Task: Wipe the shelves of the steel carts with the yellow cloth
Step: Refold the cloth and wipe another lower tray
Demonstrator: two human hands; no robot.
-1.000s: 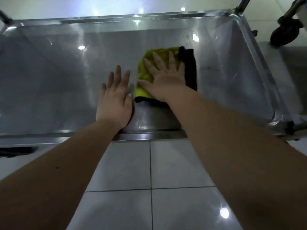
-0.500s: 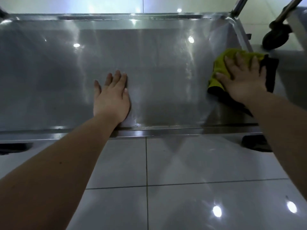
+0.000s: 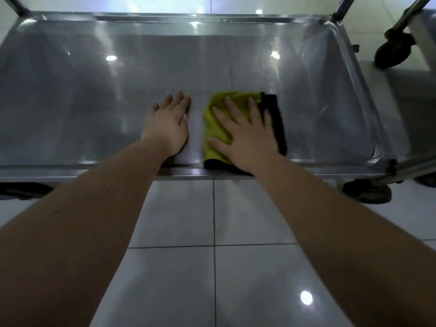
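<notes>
Steel shelf bears the yellow cloth at its near rim, the right hand pressed flat on it, fingers spread, gripping nothing; the left hand lies flat on the shelf just beside. The cloth's dark edge seems, through blur, to overhang that rim: a nearer stroke could drag it off.

I'm watching through one head-worn camera, facing forward and down. It's looking closely over the cart shelf and floor tiles.
</notes>
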